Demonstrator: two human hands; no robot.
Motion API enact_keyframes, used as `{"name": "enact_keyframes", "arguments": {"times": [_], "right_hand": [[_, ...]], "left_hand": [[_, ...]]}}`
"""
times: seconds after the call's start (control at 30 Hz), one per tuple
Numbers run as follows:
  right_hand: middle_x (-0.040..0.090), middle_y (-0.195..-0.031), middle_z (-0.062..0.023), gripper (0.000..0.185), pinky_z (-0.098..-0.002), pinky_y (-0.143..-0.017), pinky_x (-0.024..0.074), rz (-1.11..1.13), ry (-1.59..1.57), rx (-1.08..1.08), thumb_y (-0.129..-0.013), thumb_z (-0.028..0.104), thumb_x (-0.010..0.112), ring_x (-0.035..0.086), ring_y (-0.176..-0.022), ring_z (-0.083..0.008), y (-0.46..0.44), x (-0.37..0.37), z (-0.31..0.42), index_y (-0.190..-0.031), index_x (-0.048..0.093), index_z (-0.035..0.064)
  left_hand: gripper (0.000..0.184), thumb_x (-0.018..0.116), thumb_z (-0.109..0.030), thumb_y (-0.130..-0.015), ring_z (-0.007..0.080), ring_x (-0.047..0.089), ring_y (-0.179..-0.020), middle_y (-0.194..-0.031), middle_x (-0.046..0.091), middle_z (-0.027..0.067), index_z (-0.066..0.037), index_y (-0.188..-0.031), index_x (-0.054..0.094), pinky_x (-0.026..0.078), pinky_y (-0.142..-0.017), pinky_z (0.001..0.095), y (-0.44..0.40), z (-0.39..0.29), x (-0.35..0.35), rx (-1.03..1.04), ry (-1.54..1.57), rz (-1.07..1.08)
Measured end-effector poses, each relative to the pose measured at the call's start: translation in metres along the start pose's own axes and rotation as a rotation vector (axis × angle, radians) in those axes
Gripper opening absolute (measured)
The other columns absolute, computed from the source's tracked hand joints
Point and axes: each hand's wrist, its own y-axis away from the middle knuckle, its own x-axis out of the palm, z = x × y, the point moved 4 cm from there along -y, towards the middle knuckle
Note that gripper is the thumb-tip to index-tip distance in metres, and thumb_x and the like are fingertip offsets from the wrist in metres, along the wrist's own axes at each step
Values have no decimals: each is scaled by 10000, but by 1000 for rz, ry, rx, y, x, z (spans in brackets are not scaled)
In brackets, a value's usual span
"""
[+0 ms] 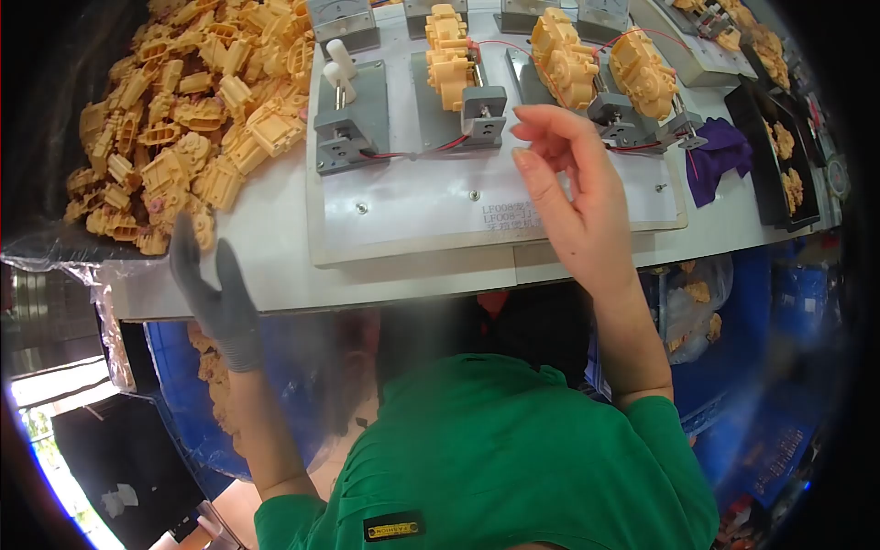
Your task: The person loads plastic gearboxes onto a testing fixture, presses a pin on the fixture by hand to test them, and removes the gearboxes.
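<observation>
My left hand (215,298), in a grey glove, is at the front edge of a big heap of yellow plastic gear housings (174,165). Its thumb and fingers are spread, with nothing between them; whether the fingertips touch the nearest housing I cannot tell. Over the white fixture board (412,215) my bare right hand (577,192) hovers with thumb and forefinger apart, holding nothing. Just beyond it, a yellow gearbox (564,60) sits on a grey test stand. Another gearbox (449,60) is mounted to its left, and a third gearbox (642,73) to its right. The leftmost stand (353,115) carries no gearbox.
Several analog meters (344,18) line the back of the board. Thin red wires (417,153) run between the stands. A purple cloth (718,160) lies right of the board, beside a black tray (775,156) with yellow parts. Blue bins (179,367) stand below the table.
</observation>
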Motion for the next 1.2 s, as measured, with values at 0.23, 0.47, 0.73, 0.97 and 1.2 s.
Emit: {"name": "enact_keyframes", "arguments": {"times": [0.23,0.47,0.73,0.97,1.2], "right_hand": [[605,-970,-97,166,-299,-731,476,4,-111,70,-897,64,636,593,-845,-203,-1,7,-10,-1049,582,24],[582,-929,-99,160,-375,-736,465,300,369,-52,-794,69,711,578,-863,-294,6,21,1,-919,613,48],[586,-927,-76,200,-372,-772,477,250,402,-43,-734,36,754,586,-865,-277,6,21,-3,-901,650,71],[550,-922,-37,124,-355,-755,432,274,371,-74,-832,105,704,565,-869,-231,5,21,-2,-905,606,85],[551,-923,-42,122,-354,-760,437,257,363,-72,-830,107,705,569,-872,-234,7,21,-3,-910,615,87]], "left_hand": [[398,460,-119,-996,227,495,-1239,-1348,524,154,35,-1362,468,354,-1081,365,25,-20,80,-215,368,224],[513,328,-288,-1023,270,481,-1254,-1337,522,202,88,-1348,456,329,-1096,385,36,-34,87,-483,626,175],[512,327,-275,-1021,268,454,-1289,-1401,462,183,76,-1384,412,326,-1108,403,46,-10,87,-484,636,201],[513,334,-278,-1011,266,461,-1278,-1383,475,185,69,-1379,421,338,-1095,397,45,-14,88,-500,686,203],[522,343,-282,-1006,271,456,-1283,-1395,467,184,66,-1390,410,330,-1102,400,46,-3,89,-446,688,206]]}}
